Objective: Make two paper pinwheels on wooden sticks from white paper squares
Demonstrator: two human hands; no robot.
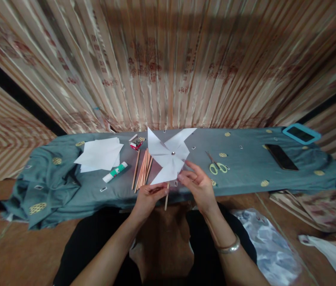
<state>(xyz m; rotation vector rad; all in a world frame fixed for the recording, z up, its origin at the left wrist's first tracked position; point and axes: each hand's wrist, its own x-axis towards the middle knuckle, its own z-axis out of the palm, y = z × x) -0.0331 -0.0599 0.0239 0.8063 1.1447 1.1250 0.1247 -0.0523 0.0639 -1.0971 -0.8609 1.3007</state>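
Observation:
A white paper pinwheel [172, 153] with a round metal pin at its centre faces me above the table. Its thin wooden stick [166, 201] shows below the blades, pinched between the thumb and fingers of my left hand [150, 200]. Most of the stick is hidden behind the paper. Close against the pinwheel's lower right blade is my right hand [199, 186], fingers curved and apart; a fingertip seems to touch the paper edge. Left of the pinwheel lie several wooden sticks [144, 171] and a small red-and-white box [136, 142] of pins.
White paper sheets [98, 153] and a green-and-white glue stick [115, 172] lie on the left. Green-handled scissors [218, 167], a dark phone [281, 157] and a blue-framed tablet [302, 134] lie rightward on the grey-green tablecloth [245, 159]. A plastic bag [266, 242] sits on the floor.

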